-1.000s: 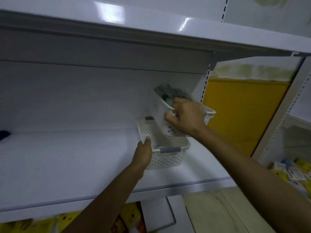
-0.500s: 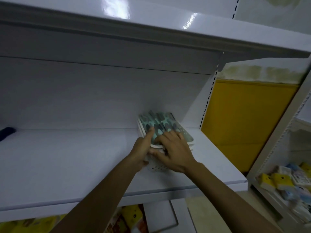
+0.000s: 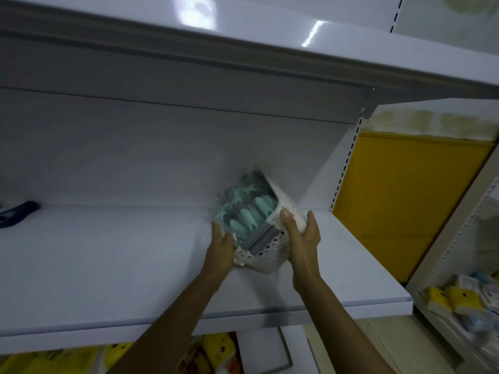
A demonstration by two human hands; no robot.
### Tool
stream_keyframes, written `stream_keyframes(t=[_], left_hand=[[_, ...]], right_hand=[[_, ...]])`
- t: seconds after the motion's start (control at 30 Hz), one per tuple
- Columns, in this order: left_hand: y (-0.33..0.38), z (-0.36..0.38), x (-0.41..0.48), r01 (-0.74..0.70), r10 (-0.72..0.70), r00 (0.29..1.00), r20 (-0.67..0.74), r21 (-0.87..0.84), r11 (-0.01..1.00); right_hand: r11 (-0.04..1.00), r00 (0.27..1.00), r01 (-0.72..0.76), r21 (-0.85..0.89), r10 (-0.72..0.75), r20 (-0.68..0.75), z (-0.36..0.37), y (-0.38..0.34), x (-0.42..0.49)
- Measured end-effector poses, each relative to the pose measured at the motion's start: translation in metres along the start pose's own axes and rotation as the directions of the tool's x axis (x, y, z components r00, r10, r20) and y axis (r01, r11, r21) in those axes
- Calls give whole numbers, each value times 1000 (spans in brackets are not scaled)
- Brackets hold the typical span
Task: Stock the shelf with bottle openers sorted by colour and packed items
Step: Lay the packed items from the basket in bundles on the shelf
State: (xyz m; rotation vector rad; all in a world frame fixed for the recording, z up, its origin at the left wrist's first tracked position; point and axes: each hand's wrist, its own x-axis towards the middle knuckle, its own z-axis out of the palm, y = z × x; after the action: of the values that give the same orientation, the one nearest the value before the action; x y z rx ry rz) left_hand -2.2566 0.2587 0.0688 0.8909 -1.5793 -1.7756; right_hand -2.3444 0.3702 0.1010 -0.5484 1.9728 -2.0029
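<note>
bottle openers (image 3: pixel 245 211), teal and grey, lie packed lengthwise in a white holed basket (image 3: pixel 270 255) that both hands hold tilted over the right part of the shelf (image 3: pixel 108 265), close to the back panel (image 3: pixel 162 157). the left hand (image 3: pixel 220 249) grips the basket's near left corner. the right hand (image 3: pixel 302 238) wraps the right wall, thumb over the rim. the basket's long axis runs away from the person, with the far end raised toward the back panel and the open top tipped toward the camera. so the load sits straight ahead, between the hands, with neither hand nearer. it is blurred there, so i cannot tell whether the low near edge touches the shelf. my guess is that it needs levelling before it is set down, or the openers could slide out. a dark blue thing (image 3: pixel 19 213) lies far left on the shelf. yellow packs (image 3: pixel 459 298) sit on a lower shelf to the right.
</note>
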Motion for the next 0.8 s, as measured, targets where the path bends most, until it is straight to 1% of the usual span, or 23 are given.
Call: stream_keyframes(t=[0.07,0.1,0.17,0.23,0.27,0.3,0.33,0.37,0.4,0.43,0.47,0.5,0.53,0.63,0.7,0.73,0.8], left_hand=[[4,1,1,-16,13,1000,-27,-121,992],[5,1,4,-31,25,999,-35,-167,985],[2,-11,11,-50,47,998,-49,-81,995],[-4,-34,20,-33,43,992,-117,88,996],[-6,-48,24,-8,28,985,-173,112,994],[-5,-62,28,29,-12,977,-212,76,997],[-2,-73,31,71,-69,972,-224,2,997],[0,-83,34,111,-123,969,-215,-70,991],[3,-92,35,133,-150,968,-202,-93,987],[4,-101,34,132,-137,967,-212,-38,990],[2,-111,33,105,-89,966,-244,56,993],[0,-121,29,64,-18,959,-283,153,986],[-3,-132,25,28,43,952,-302,227,973],[-9,-148,18,-50,173,944,-280,398,916],[-5,-147,16,-60,195,942,-272,437,897],[-2,-145,15,-32,202,932,-299,489,872],[6,-138,13,74,271,869,-414,651,755]], right_hand=[[980,997,77,-182,-70,45,21,-4,-6],[951,993,110,-289,-96,62,34,-5,-8],[877,985,171,-449,-156,71,59,-5,-10],[813,970,233,-533,-235,64,74,-8,-8],[769,951,292,-569,-299,83,79,-9,-7],[698,918,371,-612,-376,128,84,-10,-6],[587,870,460,-666,-449,206,90,-11,-6],[431,806,548,-717,-499,317,99,-13,-8],[248,735,623,-742,-509,447,109,-13,-11],[74,664,682,-728,-480,574,119,-13,-14],[-60,601,725,-686,-431,673,128,-12,-18],[-152,551,754,-639,-385,741,135,-10,-20],[-214,511,771,-600,-356,782,141,-8,-23],[-310,434,780,-544,-357,827,144,-8,-26],[-329,410,774,-541,-392,824,139,-13,-29],[-319,405,773,-548,-416,814,134,-17,-28],[-273,413,775,-570,-464,783,118,-28,-25]])
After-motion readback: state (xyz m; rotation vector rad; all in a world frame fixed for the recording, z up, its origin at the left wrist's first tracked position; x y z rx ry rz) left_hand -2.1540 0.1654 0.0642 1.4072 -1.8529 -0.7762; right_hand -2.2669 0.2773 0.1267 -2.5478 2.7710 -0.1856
